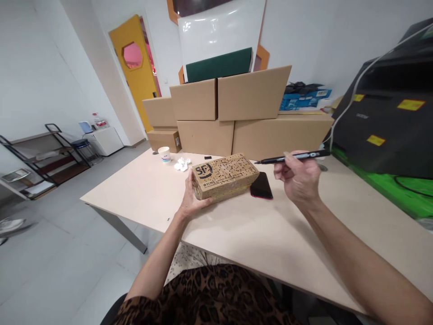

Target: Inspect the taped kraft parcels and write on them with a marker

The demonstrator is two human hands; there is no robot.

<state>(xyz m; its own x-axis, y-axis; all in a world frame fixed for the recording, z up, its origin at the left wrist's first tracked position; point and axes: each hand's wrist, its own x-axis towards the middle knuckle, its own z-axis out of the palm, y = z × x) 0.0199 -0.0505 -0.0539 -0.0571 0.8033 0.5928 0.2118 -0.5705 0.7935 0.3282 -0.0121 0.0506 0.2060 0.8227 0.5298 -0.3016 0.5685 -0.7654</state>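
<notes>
A long cardboard box (225,174), printed with black specks and the letters SF, lies on the table in front of me. My left hand (191,201) grips its left end, thumb along the near side and fingers on the end face. Raised to the right of the box, my right hand (301,178) holds a black marker pen (304,155) between thumb and fingers. The pen lies nearly level, its tip pointing left toward the box and apart from it. A dark phone (261,185) rests on the table between the box and my right hand.
Stacked plain cartons (255,97) line the table's back edge, with a dark green box (219,65) on top. A paper cup (164,155), crumpled tissue (182,164) and a small black piece (208,157) lie behind the speckled box. A large black machine (379,108) stands at right.
</notes>
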